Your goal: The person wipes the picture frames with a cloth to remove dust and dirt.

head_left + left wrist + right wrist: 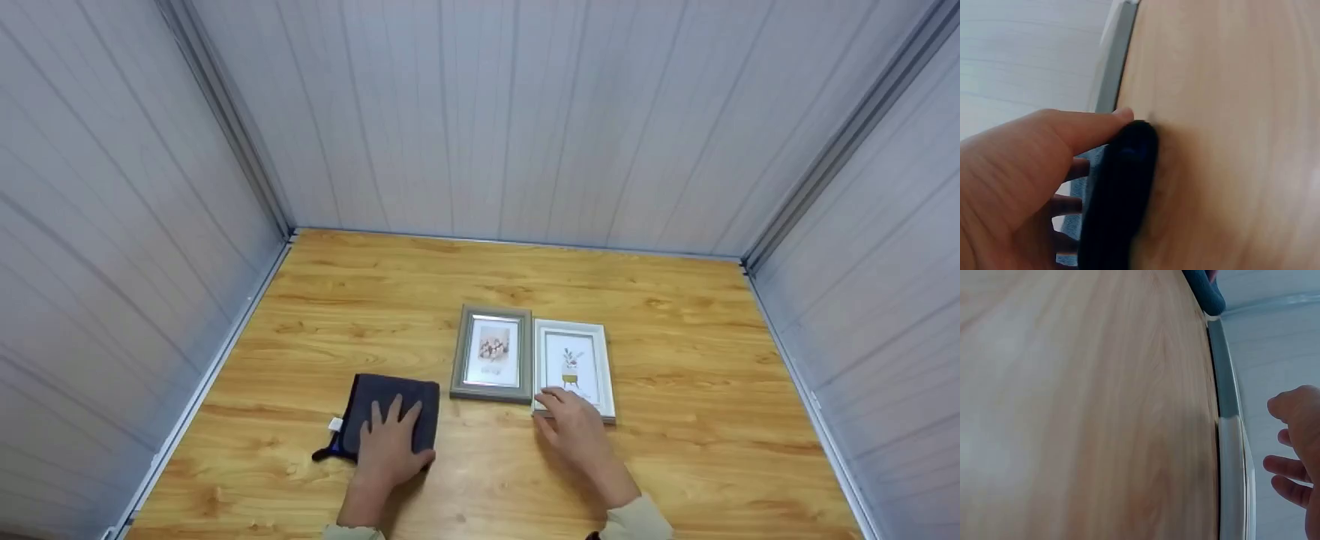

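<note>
My left hand (390, 442) rests with fingers spread on a folded dark grey cloth (375, 390), which has a white tag and a black loop on its left side. From the left wrist view, the thumb lies along the folded edge of the cloth (1120, 191). Over the lower left corner of a white picture frame (607, 375) hovers my right hand (577, 431), fingers loosely bent. Its fingertips stand apart from the white frame (1233, 478) in the right wrist view, with nothing between them. A grey picture frame (457, 360) lies face up against the white one's left side.
All of these lie on a wood-grain tabletop (675, 337). Pale panelled walls stand at the back (480, 120), the left (112, 225) and the right (885, 285), with metal strips along the corners.
</note>
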### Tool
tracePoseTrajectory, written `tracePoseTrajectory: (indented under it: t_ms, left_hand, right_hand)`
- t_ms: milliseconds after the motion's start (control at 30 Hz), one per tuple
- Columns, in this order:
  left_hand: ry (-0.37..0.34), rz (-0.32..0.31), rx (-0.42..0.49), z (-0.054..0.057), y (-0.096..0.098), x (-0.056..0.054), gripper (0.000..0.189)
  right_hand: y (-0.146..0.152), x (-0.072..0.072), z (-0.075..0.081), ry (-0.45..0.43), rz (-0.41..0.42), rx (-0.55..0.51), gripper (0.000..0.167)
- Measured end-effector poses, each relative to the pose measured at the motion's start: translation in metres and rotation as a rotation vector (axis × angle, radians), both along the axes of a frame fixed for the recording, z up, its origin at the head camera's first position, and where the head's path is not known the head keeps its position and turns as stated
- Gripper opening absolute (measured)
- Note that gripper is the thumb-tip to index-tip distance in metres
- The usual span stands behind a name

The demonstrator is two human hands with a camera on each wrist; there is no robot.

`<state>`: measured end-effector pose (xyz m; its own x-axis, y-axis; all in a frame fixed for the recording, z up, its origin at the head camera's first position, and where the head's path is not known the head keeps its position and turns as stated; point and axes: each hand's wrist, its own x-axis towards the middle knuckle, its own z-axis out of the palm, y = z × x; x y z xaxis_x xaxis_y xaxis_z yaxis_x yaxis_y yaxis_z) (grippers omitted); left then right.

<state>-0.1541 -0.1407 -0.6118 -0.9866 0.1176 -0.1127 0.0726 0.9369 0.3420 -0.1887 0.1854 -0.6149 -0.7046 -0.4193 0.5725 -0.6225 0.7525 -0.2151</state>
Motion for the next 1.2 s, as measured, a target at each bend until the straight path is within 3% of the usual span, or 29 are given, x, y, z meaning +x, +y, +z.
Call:
tracePoseTrajectory:
  t_ms: [267,433,533,700,867,1000,1100,1200]
  left_hand:
    - [0.100,0.122,-0.146,-0.010,0.019,0.000,0.077]
    - [0.205,0.232,-0.129,-0.011,0.031,-0.002,0.065]
    - [0.259,0.266,-0.116,-0.011,0.035,-0.002,0.057]
    - [0.328,0.257,-0.076,-0.011,0.035,-0.001,0.041]
    - [0.448,0.237,0.092,-0.009,0.037,-0.005,0.036]
    - [0.550,0.223,0.212,0.000,0.047,-0.011,0.037]
    - [0.596,0.165,0.222,0.006,0.059,-0.018,0.040]
    - [0.615,0.072,0.165,0.007,0.071,-0.026,0.043]
  right_hand:
    - [-0.027,-0.025,-0.004,0.007,-0.011,0.033,0.026]
    - [-0.035,-0.033,-0.011,0.002,-0.045,0.083,0.018]
    - [-0.038,-0.035,-0.016,0.042,-0.064,0.113,0.019]
    - [-0.042,-0.035,-0.024,0.132,-0.077,0.118,0.019]
    - [-0.044,-0.032,-0.029,0.175,-0.087,0.110,0.013]
    - [-0.047,-0.030,-0.028,0.168,-0.105,0.128,0.011]
    - [-0.050,-0.028,-0.028,0.165,-0.135,0.148,0.016]
    - [-0.054,-0.026,-0.029,0.177,-0.153,0.160,0.015]
